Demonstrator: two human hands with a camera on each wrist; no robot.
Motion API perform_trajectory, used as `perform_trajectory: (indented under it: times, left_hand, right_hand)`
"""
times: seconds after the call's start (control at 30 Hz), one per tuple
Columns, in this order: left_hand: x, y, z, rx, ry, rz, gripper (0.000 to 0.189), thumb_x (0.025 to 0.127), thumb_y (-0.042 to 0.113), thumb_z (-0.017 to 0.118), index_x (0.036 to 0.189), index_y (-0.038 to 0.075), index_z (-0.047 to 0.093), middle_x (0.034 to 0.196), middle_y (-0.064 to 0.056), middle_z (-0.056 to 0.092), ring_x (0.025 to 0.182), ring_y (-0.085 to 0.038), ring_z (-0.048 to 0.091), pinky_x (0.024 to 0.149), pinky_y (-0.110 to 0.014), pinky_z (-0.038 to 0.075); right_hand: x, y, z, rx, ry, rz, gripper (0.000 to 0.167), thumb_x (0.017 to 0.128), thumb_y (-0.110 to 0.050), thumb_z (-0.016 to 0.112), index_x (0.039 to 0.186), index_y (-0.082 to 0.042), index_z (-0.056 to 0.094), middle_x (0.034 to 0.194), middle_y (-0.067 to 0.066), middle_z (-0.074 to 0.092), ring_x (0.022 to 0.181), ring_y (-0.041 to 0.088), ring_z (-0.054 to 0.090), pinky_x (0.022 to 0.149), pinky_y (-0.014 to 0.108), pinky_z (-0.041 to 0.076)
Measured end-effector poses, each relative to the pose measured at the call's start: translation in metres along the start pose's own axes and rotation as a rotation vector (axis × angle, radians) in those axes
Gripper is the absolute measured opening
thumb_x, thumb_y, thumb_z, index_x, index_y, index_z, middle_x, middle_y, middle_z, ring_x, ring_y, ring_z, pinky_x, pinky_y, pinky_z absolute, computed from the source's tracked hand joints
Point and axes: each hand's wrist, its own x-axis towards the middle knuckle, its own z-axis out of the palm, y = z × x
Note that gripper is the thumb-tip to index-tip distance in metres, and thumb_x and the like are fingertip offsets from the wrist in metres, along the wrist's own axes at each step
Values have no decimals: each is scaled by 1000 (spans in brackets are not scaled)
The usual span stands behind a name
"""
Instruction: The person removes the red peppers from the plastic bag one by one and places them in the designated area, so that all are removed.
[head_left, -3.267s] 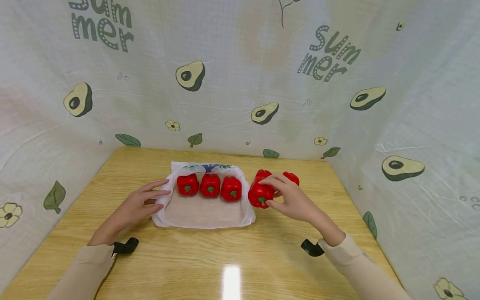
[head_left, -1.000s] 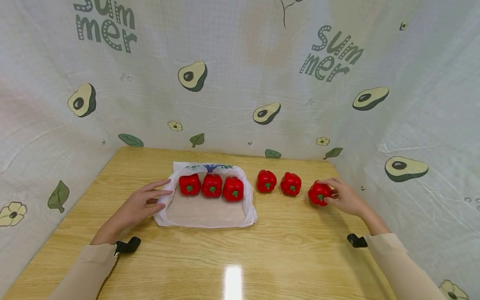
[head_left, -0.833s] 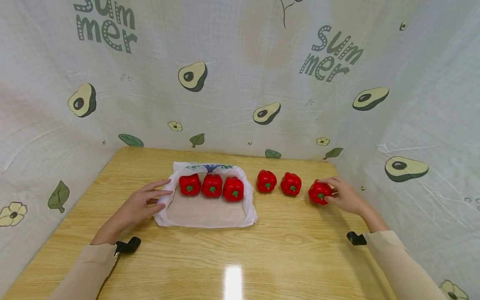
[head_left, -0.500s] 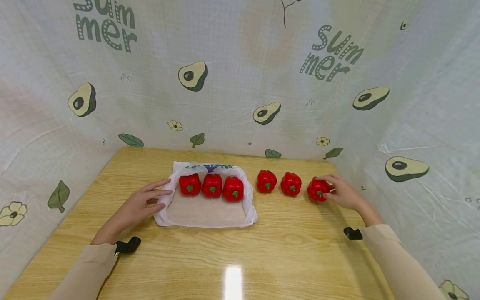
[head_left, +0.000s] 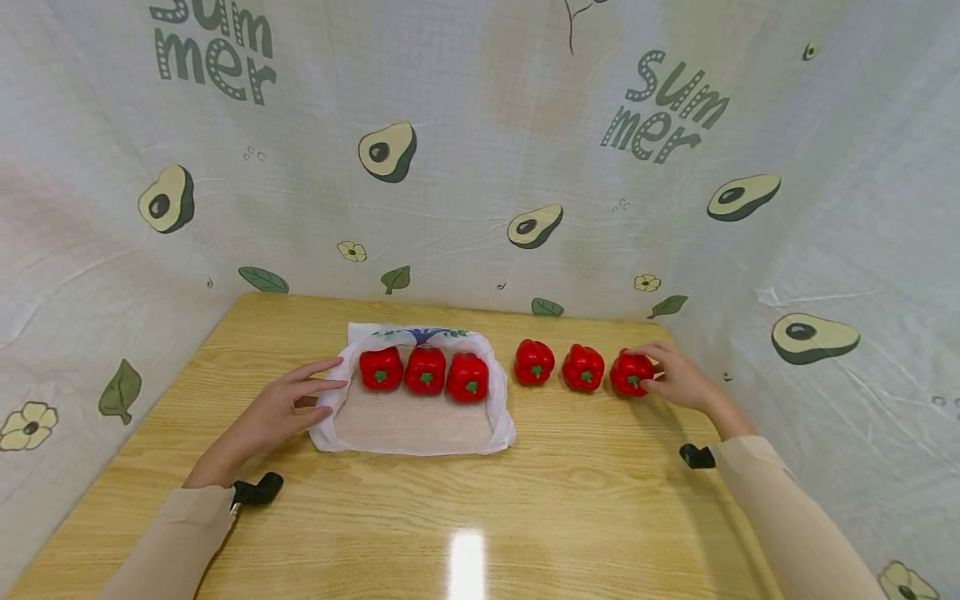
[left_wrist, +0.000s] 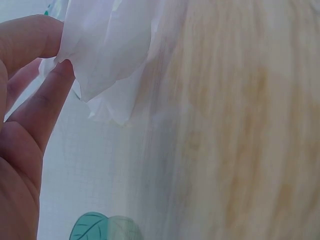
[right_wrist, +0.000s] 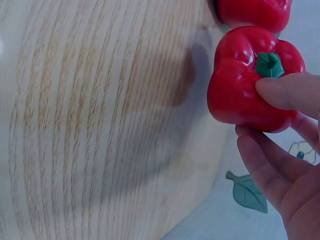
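Note:
At the right end of a row, my right hand (head_left: 678,382) grips a red bell pepper (head_left: 628,374) with a green stem. In the right wrist view its thumb (right_wrist: 287,92) lies beside the stem, fingers against the pepper's side. Two more bell peppers, a left one (head_left: 533,362) and a middle one (head_left: 582,368), stand upright to its left. With fingers spread, my left hand (head_left: 281,412) touches the left side of a white plastic bag (head_left: 501,429). Inside the bag three red peppers (head_left: 425,372) sit side by side along the back.
The wooden table (head_left: 375,525) carries everything and ends at a hanging cloth (head_left: 450,167) printed with avocados and leaves. More cloth closes in both sides. Each wrist wears a black camera mount, such as the right one (head_left: 696,456).
The right hand carries a pepper from beside the bag to the right end of the row, then shifts it slightly back and left, close to the middle pepper. The left hand stays at the bag.

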Motion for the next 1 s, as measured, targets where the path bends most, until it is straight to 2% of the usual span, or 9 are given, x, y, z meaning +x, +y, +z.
perform_trajectory:
  times: [0.33, 1.0]
  left_hand:
    - [1, 2, -1, 5, -1, 3, 50, 89, 0, 83, 137, 7, 72, 162, -10, 49, 127, -29, 62, 91, -26, 62]
    - [0, 1, 0, -10, -10, -26, 49, 90, 1, 83, 137, 8, 72, 163, -9, 48, 132, -32, 59, 93, -18, 57]
  right_hand:
    - [4, 6, 2, -9, -17, 14, 56, 91, 7, 78, 144, 0, 60, 135, 27, 59, 102, 45, 71, 83, 53, 65]
    - [4, 10, 9, -9, -35, 42, 57, 91, 9, 76, 145, -1, 60, 133, 26, 59, 107, 48, 69, 84, 52, 66]
